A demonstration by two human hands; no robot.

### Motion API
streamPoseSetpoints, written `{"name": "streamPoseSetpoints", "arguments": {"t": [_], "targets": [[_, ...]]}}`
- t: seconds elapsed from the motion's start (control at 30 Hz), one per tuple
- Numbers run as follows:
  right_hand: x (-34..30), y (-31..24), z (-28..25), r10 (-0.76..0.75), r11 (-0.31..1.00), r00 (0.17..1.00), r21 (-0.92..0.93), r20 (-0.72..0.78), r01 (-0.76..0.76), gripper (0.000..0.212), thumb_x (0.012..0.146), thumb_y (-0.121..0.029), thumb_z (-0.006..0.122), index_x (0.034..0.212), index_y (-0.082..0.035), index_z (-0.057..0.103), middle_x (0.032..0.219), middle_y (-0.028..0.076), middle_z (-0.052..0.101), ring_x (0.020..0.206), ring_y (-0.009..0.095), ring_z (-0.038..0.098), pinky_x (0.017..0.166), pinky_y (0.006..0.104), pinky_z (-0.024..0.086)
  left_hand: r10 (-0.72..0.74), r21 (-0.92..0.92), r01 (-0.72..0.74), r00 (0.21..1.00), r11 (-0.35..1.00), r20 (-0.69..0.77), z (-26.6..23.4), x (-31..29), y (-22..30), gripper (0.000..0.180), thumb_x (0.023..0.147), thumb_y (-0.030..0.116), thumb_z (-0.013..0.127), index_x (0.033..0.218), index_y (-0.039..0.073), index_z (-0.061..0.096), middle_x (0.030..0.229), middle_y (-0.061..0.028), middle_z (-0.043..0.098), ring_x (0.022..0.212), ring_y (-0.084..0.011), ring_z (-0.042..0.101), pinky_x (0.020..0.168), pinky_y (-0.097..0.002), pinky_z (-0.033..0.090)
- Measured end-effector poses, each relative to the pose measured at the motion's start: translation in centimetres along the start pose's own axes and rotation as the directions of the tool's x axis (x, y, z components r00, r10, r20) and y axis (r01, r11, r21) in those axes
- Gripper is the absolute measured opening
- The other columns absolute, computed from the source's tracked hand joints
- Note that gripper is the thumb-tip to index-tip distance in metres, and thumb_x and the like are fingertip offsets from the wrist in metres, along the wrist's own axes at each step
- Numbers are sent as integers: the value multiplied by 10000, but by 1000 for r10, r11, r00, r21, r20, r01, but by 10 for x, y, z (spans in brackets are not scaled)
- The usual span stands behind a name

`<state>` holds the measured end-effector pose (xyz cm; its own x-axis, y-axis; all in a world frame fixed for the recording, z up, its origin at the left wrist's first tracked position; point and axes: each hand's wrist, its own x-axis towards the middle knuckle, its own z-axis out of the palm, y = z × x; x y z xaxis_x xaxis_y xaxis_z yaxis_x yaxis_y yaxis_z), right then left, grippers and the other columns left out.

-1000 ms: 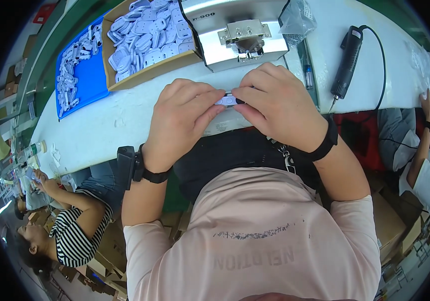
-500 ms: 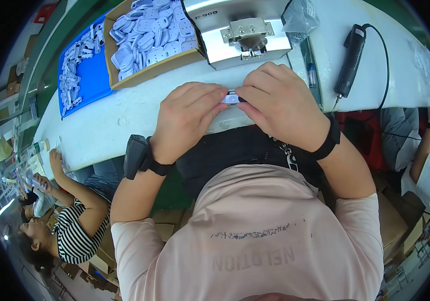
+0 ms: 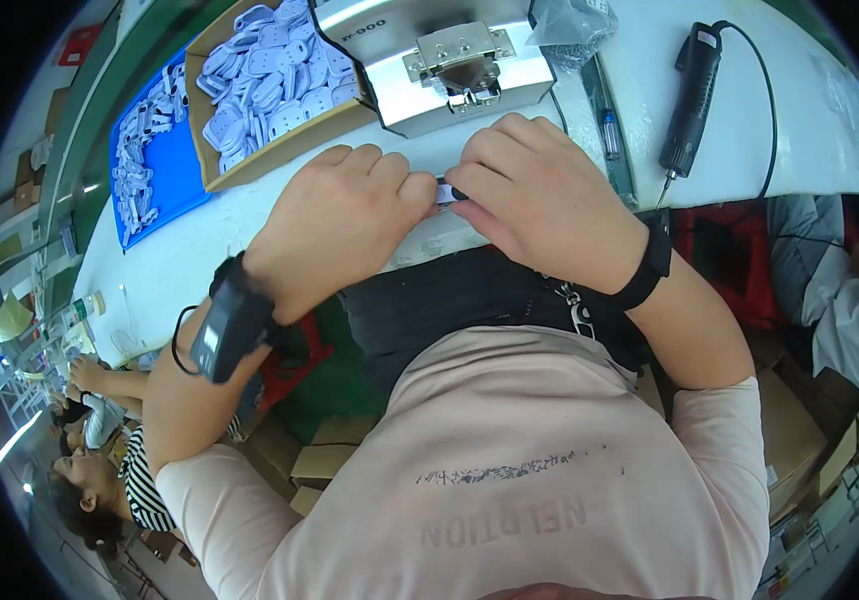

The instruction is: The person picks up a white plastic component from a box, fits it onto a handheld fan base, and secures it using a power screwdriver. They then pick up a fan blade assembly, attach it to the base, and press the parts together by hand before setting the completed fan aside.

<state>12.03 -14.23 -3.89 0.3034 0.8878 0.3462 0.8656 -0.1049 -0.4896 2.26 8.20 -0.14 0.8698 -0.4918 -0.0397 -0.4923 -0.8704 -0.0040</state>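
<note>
Between my two hands, just above the bench's near edge, is a small white plastic part (image 3: 445,193) with a dark strip along it. My left hand (image 3: 347,225) is closed on its left end, the fingers curled and the thumb side toward the part. The thumb and forefinger of my right hand (image 3: 539,200) pinch the right end. Most of the part is hidden by my fingers. Just beyond my hands stands a silver, black-edged machine (image 3: 424,108) with a metal clamp-like fitting (image 3: 464,65) on its front.
On the left, a cardboard box (image 3: 279,148) holds many white plastic pieces, beside a blue tray (image 3: 164,170) of smaller white parts. A black electric screwdriver (image 3: 691,105) with a cable lies at right. A clear plastic bag (image 3: 574,30) rests by the machine. Co-workers sit on both sides.
My left hand has rolled over, its back now up and its elbow farther out to the left. Less of the white part shows. The bench and its things sit slightly further left in view.
</note>
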Motion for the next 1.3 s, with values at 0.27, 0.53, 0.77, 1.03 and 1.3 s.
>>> {"name": "streamPoseSetpoints", "arguments": {"t": [0.27, 0.53, 0.77, 1.03, 1.3], "targets": [[-5, -3, -2, -10, 997, 999, -73, 51, 13, 221, 848, -139, 778, 1008, -57, 650, 1016, 86, 594, 970, 292, 589, 847, 408, 501, 67, -115, -67, 998, 991, -10, 10, -1, -4, 193, 947, 275, 705, 904, 117, 602, 803, -54, 580, 784, -259, 647, 683, -390, 545], [-6, 5, 2, -22, 999, 999, 40, -23, 23, 205, 865, -141, 774, 1000, -52, 648, 1011, 92, 595, 967, 294, 605, 838, 404, 525, 34, -152, -52, 993, 987, -115, 6, -3, 0, 243, 938, 296, 737, 890, 105, 595, 823, -63, 570, 792, -269, 633, 702, -392, 550], [-6, 0, 7, -88, 994, 995, -68, -53, 84, 212, 869, -149, 778, 1007, -51, 651, 983, 94, 598, 937, 296, 614, 821, 411, 531, 6, -160, -33, 986, 987, -168, 22, -11, 1, 256, 945, 304, 740, 888, 101, 593, 829, -73, 566, 799, -279, 632, 705, -399, 549], [-7, 2, 7, -99, 992, 994, -84, -45, 95, 241, 854, -137, 798, 1026, -42, 659, 1015, 94, 629, 965, 303, 637, 815, 415, 537, 6, -230, -61, 973, 971, -233, 33, -8, -3, 244, 938, 299, 746, 881, 109, 603, 827, -72, 549, 811, -275, 633, 693, -405, 541], [-9, 1, 5, -199, 977, 977, -97, -78, 192, 319, 818, -131, 836, 1074, -28, 677, 1061, 109, 652, 972, 323, 645, 833, 424, 534, 29, -349, -114, 970, 930, -240, 40, -13, -7, 250, 931, 321, 757, 899, 121, 611, 847, -71, 535, 834, -275, 630, 680, -410, 530]]}}
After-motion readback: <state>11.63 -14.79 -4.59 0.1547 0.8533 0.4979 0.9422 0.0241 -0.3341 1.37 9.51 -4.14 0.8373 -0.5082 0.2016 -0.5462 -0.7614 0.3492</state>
